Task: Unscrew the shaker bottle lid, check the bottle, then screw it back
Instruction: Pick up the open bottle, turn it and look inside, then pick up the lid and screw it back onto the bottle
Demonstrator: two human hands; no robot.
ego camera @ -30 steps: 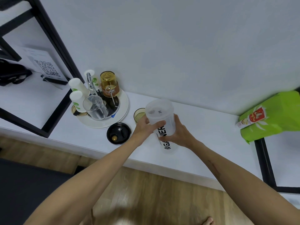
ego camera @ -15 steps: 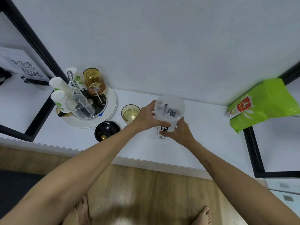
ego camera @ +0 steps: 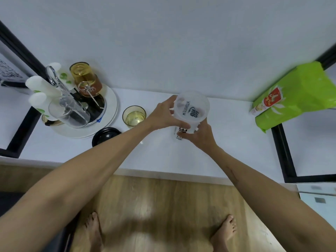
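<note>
A translucent white shaker bottle with black lettering stands open, mouth towards me, above the white counter. My left hand grips its rim from the left. From below and to the right, my right hand wraps around its lower body. The black lid lies on the counter to the left, partly hidden behind my left forearm.
A small glass of yellowish liquid stands just left of my left hand. A round white tray at the far left holds upturned glasses, paper cups and an amber jar. A green bag lies at the right. Black frames border both sides.
The view has tilted down and the bottle's mouth has turned more towards me. Both hands keep their hold on the bottle.
</note>
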